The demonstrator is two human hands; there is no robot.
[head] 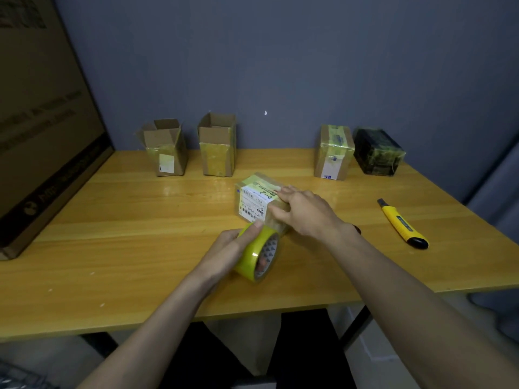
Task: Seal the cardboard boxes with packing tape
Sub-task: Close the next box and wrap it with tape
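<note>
A small cardboard box [254,196] with a white shipping label lies on its side in the middle of the yellow wooden table [140,220]. My right hand [303,211] rests on the box's top and near side, fingers spread, thumb against the front face. My left hand [227,251] grips a roll of yellowish packing tape [257,254], fingers through the core, thumb on the roll's outer face, right at the box's near end. Tape runs from the roll onto the box.
Two open-topped cardboard boxes [165,148] [217,146] stand at the back left. A taped box [334,153] and a dark wrapped box [377,151] stand at the back right. A yellow utility knife [401,224] lies to the right. A big flat carton [42,122] leans at the left.
</note>
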